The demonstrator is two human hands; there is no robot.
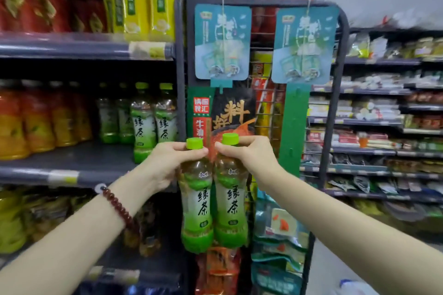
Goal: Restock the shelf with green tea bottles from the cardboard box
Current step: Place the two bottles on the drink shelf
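Two green tea bottles hang upright side by side in front of me, each held at the neck just under its green cap. My left hand [167, 163] grips the left bottle [197, 208]; my right hand [247, 153] grips the right bottle [231, 206]. Both bottles sit to the right of the middle shelf [72, 160], in front of the shelf's end post. On that shelf, at its right end, stand several green tea bottles [153, 120] in two rows. The cardboard box is out of view.
Orange drink bottles [36, 122] fill the left of the middle shelf. Yellow and red packets [143, 0] sit on the shelf above. A wire rack [330, 93] with hanging snack packets stands right behind the bottles. More shelves [383, 122] line the right.
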